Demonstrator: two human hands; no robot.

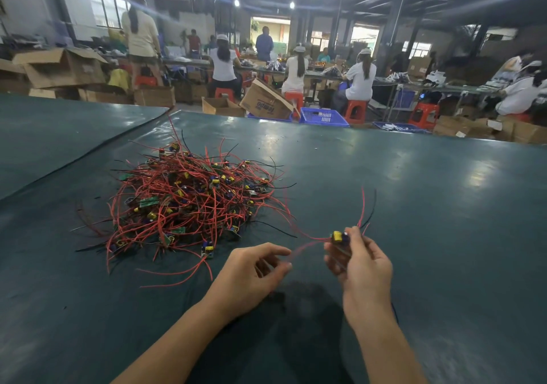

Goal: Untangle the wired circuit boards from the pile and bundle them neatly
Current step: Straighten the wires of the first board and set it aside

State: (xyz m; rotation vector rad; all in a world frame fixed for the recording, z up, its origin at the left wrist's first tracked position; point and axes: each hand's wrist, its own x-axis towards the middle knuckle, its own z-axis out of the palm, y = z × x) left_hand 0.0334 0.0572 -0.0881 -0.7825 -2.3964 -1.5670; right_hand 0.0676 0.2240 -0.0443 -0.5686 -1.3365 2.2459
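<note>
Nearest us, at six o'clock, two bare forearms reach over the dark green table (444,206). The left hand (251,274) has its fingers (273,250) curled, thumb and forefinger pinching a blurred red wire (307,244). That wire runs toward two o'clock to the right hand (362,268), just beside it. The right hand's fingers grip a small circuit board (337,237) with a yellow part, held above the table. Red and black leads (363,206) rise from this hand toward twelve o'clock.

Farther out, at ten o'clock from the hands, we see the pile (189,200) of wired boards lying on the table, a red and black tangle.

Beyond the table's far edge, at twelve o'clock, a blue basket (324,116) stands beside a tipped cardboard box (266,102). Behind them, seated workers (359,78) on red stools (355,109) face away from us.
</note>
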